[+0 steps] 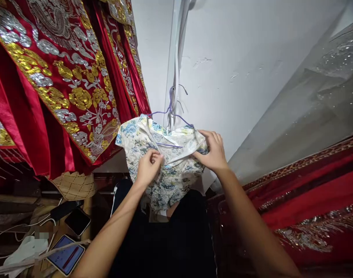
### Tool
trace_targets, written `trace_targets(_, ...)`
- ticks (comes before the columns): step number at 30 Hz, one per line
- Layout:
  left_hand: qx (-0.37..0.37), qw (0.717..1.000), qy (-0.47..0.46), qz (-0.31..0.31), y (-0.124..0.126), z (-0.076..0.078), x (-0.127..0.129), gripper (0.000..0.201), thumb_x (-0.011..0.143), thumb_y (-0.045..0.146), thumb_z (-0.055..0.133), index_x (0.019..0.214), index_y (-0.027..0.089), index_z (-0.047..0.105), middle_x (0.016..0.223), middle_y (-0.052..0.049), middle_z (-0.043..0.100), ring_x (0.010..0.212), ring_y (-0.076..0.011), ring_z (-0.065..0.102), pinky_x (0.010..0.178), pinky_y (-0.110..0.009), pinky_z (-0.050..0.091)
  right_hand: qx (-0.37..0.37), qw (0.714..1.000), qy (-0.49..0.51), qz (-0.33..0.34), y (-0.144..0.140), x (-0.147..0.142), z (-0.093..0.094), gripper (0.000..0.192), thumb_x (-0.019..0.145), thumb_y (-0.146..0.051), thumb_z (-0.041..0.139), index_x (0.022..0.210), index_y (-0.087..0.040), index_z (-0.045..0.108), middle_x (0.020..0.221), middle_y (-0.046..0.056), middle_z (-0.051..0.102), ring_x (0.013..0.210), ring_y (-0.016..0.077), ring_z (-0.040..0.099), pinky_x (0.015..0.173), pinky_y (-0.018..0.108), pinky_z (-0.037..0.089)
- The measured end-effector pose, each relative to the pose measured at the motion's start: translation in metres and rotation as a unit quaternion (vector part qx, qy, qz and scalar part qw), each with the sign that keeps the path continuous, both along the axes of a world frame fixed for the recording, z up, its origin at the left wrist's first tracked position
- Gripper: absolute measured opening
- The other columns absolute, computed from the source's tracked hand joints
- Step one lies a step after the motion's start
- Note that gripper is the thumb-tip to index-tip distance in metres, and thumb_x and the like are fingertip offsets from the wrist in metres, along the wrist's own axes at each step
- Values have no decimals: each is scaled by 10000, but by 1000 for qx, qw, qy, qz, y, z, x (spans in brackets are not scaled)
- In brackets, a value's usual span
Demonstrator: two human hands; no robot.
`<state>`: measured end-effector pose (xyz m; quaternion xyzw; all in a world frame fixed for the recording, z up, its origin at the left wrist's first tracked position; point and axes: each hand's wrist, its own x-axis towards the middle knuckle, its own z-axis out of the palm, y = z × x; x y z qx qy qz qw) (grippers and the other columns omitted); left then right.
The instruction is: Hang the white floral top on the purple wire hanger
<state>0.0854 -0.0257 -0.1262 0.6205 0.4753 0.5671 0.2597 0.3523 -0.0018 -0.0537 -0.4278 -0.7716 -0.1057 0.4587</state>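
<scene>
A white blouse (138,143) with a blue, yellow and grey floral print hangs in front of me on a thin purple hanger (180,116). The hanger's hook is up by a white strip on the wall. My left hand (150,165) is closed, its fingers pinching the edge of the blouse's neckline near the middle of the front. At the right shoulder my right hand (212,150) grips the blouse, thumb in front and fingers over the top. Between the hands the neckline gapes, and the hanger's lower bar shows inside it.
A red garment (80,88) with gold and silver embroidery hangs at the left. Below it lie a lit phone (66,255), a dark phone (78,221) and a white cable (5,236). Red embroidered fabric (309,197) and clear plastic sheeting (295,112) are at the right.
</scene>
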Motion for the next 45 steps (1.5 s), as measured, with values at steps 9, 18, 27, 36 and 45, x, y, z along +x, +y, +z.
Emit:
trace_targets(9, -1, 991, 6, 133, 49, -9, -4, 239, 891, 413, 610, 1002, 230, 503, 840, -5, 640, 721, -160, 616, 662, -246, 417, -21, 999, 31, -19, 16, -12, -29, 598, 768, -572, 734, 1239, -256, 543, 1201, 93, 595, 1135, 339, 503, 1000, 499, 409)
trace_targets(18, -16, 996, 38, 83, 50, -6, 2, 95, 819, 236, 527, 740, 211, 478, 632, 27, 425, 609, -147, 411, 591, -256, 302, -10, 993, 66, -96, 24, -1, -32, 383, 879, -441, 621, 1197, -229, 595, 1370, 155, 513, 1318, 371, 411, 1071, 590, 365)
trace_targets(27, -58, 992, -115, 6, -33, -20, 19, 32, 769, 206, 498, 751, 197, 522, 676, 10, 472, 626, -137, 430, 593, -246, 383, -316, 878, 358, 36, -56, -70, -113, 456, 907, -618, 521, 861, -192, 677, 955, 116, 700, 914, 278, 650, 801, 407, 521)
trace_targets(36, -113, 977, -176, -47, -79, -11, 19, 130, 783, 241, 563, 897, 207, 613, 862, -25, 675, 827, -205, 635, 747, -290, 513, -477, 755, 414, 177, -65, -111, -132, 492, 831, -627, 641, 608, -194, 573, 577, -9, 539, 566, 143, 491, 588, 277, 393)
trace_targets(45, -134, 977, -128, -100, -72, -48, 35, 198, 813, 188, 538, 996, 234, 598, 910, -41, 654, 918, -204, 649, 890, -327, 515, -497, 774, 347, 184, -91, -92, -130, 552, 937, -622, 505, 660, -173, 669, 494, 22, 585, 477, 136, 454, 544, 292, 328)
